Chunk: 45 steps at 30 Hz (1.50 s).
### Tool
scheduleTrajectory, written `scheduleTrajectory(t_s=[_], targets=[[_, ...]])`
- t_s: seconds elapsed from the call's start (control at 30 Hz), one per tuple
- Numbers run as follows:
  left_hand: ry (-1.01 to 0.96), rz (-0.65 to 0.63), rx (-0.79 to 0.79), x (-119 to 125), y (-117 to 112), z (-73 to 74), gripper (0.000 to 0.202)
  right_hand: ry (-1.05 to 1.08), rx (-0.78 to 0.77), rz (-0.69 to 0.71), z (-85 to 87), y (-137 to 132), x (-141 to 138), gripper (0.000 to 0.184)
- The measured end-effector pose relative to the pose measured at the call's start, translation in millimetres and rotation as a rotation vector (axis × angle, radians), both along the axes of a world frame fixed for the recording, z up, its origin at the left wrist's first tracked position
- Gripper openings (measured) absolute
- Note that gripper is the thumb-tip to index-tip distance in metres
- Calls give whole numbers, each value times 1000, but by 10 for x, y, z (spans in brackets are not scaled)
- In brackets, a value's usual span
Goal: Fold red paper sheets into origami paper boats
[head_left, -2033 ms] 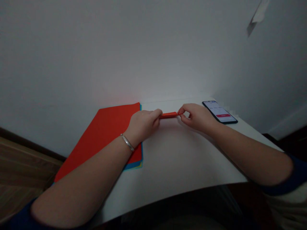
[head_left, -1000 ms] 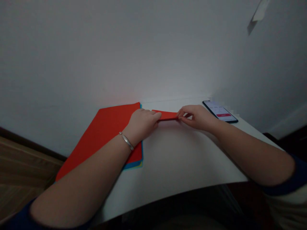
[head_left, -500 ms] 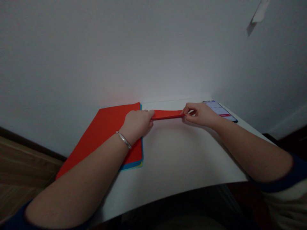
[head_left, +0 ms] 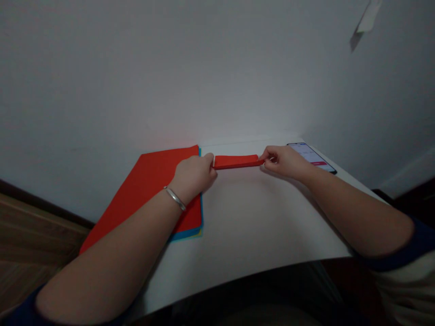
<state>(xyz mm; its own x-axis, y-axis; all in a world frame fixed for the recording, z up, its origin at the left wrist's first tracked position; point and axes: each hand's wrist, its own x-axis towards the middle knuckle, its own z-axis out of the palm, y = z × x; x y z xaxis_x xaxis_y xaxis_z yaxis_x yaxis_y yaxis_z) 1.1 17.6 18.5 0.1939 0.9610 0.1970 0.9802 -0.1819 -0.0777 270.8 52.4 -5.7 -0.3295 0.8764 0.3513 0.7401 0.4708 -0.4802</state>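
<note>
Folded strip: a narrow red folded paper strip [head_left: 236, 161] lies lengthwise on the white tabletop [head_left: 251, 226], near the table's far edge at about 12 o'clock from the person, stretched between the two hands.
Left hand: the left hand [head_left: 193, 176] pinches the strip's 9 o'clock end, thumb and fingertips pressed together on the paper; the heel of the hand rests over the corner of the paper stack.
Right hand: the right hand [head_left: 283, 160] pinches the strip's 3 o'clock end, fingers curled and closed on it.
Bracelet: a thin silver metal bracelet [head_left: 174, 198] circles the left wrist.
Paper stack: a flat stack of coloured paper sheets with a red sheet on top [head_left: 149, 190] lies at 9 o'clock of the strip; blue and yellow edges show along its near side.
Phone: a black smartphone with a lit screen [head_left: 314, 157] lies at 3 o'clock of the strip, just beyond the right hand and partly hidden by it.
Wall: a plain white wall [head_left: 204, 68] rises directly behind the table.
</note>
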Motion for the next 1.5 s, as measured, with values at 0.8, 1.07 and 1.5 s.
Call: scheduleTrajectory(t_s=[0.8, 1.07, 1.5], targets=[[-1175, -43, -144, 46, 167, -131, 14, 219, 150, 182, -178, 57, -77, 15], [-979, -121, -64, -5, 182, -180, 15, 70, 45, 176, -254, 128, -40, 14], [-1173, -124, -133, 27, 105, -168, 46, -19, 121, 280, -239, 130, -84, 18]])
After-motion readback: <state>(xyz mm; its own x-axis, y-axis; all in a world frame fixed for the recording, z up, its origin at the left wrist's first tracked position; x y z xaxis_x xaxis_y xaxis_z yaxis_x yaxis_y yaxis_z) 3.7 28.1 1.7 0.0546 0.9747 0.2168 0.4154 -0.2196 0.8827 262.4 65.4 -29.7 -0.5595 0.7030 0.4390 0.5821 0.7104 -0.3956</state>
